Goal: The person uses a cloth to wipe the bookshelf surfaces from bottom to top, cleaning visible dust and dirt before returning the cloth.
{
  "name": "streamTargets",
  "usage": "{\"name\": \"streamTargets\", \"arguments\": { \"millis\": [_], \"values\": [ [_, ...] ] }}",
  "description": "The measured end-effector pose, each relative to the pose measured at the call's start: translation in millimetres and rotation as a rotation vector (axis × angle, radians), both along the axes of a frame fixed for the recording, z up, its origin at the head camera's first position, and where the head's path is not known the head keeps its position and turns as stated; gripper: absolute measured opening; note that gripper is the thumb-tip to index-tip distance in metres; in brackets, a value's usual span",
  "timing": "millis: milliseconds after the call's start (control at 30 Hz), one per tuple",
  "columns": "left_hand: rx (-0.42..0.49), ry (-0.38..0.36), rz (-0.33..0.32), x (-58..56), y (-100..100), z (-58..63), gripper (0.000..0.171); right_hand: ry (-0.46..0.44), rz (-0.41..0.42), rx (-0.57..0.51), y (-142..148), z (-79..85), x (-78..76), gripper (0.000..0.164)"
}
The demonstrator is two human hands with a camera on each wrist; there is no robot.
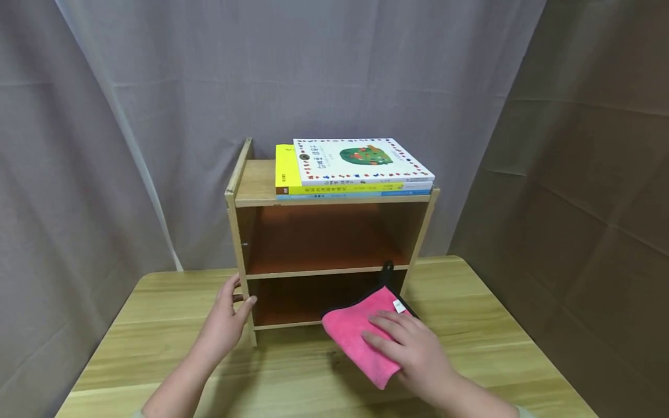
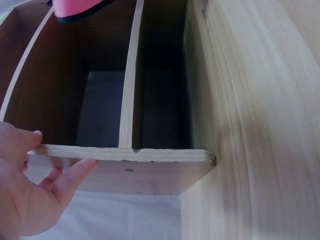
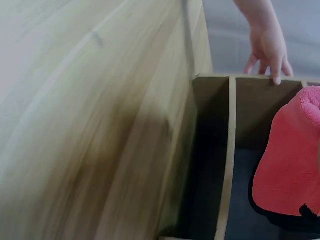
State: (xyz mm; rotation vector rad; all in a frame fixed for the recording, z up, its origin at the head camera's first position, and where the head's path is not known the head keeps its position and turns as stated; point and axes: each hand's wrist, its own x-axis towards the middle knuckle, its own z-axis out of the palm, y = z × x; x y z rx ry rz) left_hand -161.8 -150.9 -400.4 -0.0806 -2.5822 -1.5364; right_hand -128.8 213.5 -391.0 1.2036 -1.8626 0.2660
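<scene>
A small wooden shelf [image 1: 256, 174] stands on the table. My left hand [image 1: 225, 319] grips its left side panel, thumb at the front edge and fingers against the outer face. The left wrist view shows that hand [image 2: 30, 187] pinching the panel's edge [image 2: 125, 153]. Held in my right hand [image 1: 413, 351] is a pink cloth [image 1: 347, 325] with black trim and a small white tag. Its far corner and black loop [image 1: 387, 270] overlap the lower openings in the head view. In the right wrist view the cloth [image 3: 282, 165] is over the compartments; the right hand is mostly hidden there.
Several books lie stacked on the shelf's top, a white one [image 1: 324, 157] uppermost and a yellow one [image 1: 286, 168] below it. The wooden table [image 1: 167, 319] extends on both sides. Grey curtains [image 1: 198, 116] hang behind, with a darker cloth wall [image 1: 564, 203] at the right.
</scene>
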Motion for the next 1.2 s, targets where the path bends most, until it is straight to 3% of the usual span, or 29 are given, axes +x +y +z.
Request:
{"name": "streamTargets", "arguments": {
  "millis": [300,467,667,900,1200],
  "values": [
    [-0.007,0.010,-0.002,-2.3,0.7,-0.2,0.059,-0.061,-0.071,0.001,17.4,-15.6,-3.6,0.043],
    [-0.011,0.015,0.001,-3.0,0.6,-1.3,0.060,-0.150,-0.105,0.016,22.1,-24.0,-4.5,0.032],
    [-0.006,0.020,0.003,-3.4,0.9,-2.1,0.059,-0.242,-0.209,0.059,24.8,-32.7,-6.5,0.060],
    [-0.008,0.028,0.005,-3.6,0.8,-3.2,0.057,-0.306,-0.317,0.137,24.4,-42.1,-3.3,0.060],
    [-0.012,0.018,0.012,-3.4,0.1,-3.1,0.056,-0.386,-0.372,0.186,22.8,-51.7,1.1,0.060]
  ]
}}
